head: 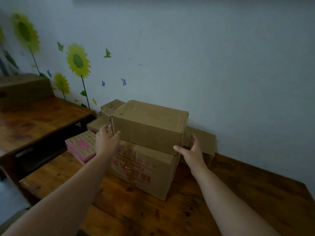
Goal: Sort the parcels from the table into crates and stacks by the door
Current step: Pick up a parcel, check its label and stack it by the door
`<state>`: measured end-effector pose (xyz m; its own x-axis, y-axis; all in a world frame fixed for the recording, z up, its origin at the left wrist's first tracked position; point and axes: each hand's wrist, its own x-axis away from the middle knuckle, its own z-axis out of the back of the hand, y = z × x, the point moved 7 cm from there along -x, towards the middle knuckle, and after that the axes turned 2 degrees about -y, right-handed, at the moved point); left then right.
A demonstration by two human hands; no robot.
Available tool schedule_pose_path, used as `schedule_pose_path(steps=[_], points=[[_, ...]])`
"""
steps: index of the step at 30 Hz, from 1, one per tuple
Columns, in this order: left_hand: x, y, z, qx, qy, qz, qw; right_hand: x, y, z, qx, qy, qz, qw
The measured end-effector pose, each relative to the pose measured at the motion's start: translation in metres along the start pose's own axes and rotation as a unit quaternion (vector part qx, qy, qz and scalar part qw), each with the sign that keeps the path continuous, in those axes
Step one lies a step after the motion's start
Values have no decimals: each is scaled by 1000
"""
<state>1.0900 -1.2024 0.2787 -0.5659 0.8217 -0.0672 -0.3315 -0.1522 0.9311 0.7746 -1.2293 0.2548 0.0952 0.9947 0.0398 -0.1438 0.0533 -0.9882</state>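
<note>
I see matt, creased brown cardboard on the top box (150,126) and the red-printed box (144,172) under it, glossy pink printed packs (81,146) left of centre, and a varnished, knotty wooden table (221,201).

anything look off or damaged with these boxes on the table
The top plain box sits skewed on the red-printed box, overhanging its front edge. Its right end looks crumpled and dented. Both hands, left and right, flank it, open.
</note>
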Motion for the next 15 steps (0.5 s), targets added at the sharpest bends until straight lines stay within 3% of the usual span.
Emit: schedule_pose_path(steps=[4, 10, 15], points=[[-41, -2, 4, 15, -34, -9, 999, -5, -4, -18, -4, 5, 26, 1000], [-66, -10, -20, 54, -210, 25, 976, -6, 4, -35, -18, 63, -26, 998], [-72, 3, -27, 72, -257, -44, 963, 2, -9, -26, -31, 126, -6, 992]])
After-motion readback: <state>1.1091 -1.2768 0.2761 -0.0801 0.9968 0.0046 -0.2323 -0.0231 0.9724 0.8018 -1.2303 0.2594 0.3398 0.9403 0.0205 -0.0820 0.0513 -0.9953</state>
